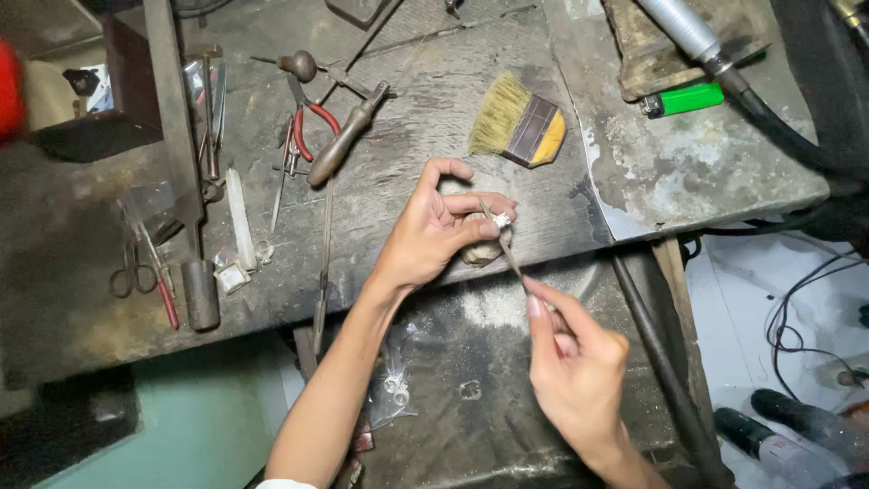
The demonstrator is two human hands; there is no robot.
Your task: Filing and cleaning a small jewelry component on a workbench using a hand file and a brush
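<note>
Fingers (484,228) of left hand (434,231) pinch small pale ring piece (502,220) | right hand (575,362) fingers grip thin needle file (511,258) near its handle end | piece likely light, stiff, slippery; hold by edges.

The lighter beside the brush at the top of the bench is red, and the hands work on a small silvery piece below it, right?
Not quite: the head view shows the lighter is green, not red. The rest holds.

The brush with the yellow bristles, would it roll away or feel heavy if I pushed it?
The brush probably wouldn't roll: its handle looks flat and wide and lies flat on the workbench. It likely feels light for its size, being small. The splayed bristles would probably bend softly rather than stay stiff.
</note>
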